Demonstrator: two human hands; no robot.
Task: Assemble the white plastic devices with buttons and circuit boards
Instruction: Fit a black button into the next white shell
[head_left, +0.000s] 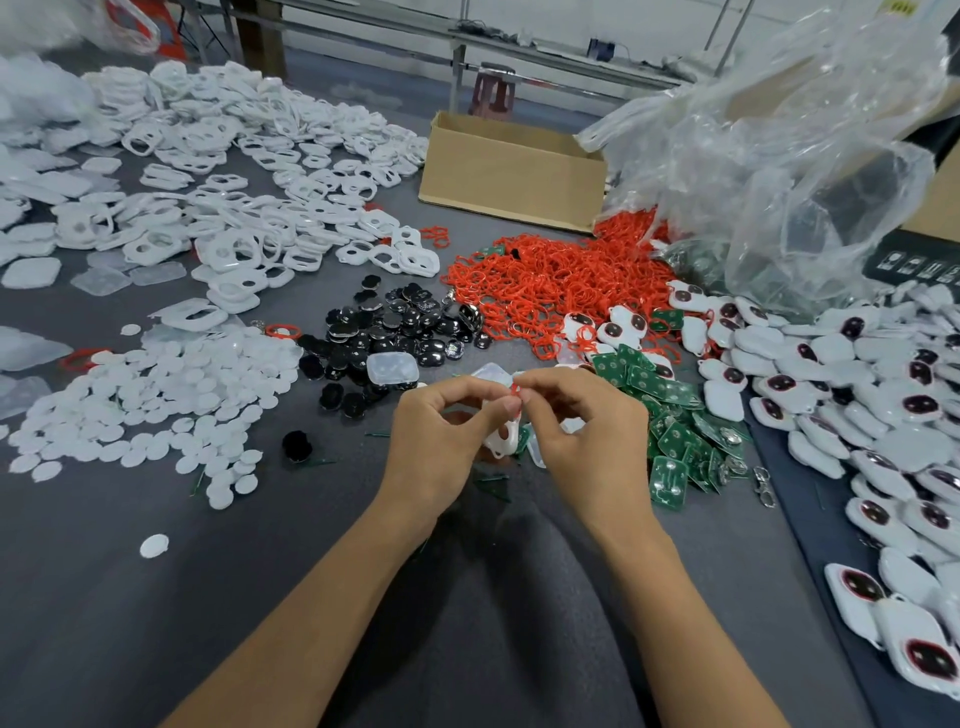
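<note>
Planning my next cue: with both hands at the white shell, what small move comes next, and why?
Probably press the red ring down into the white shell: the right hand pinches it at the shell's top, while the left hand holds the shell.

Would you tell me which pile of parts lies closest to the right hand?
The green circuit boards, heaped just beside the right hand; the rest lie farther off.

Glossy black buttons, matt cloth tabletop
</note>
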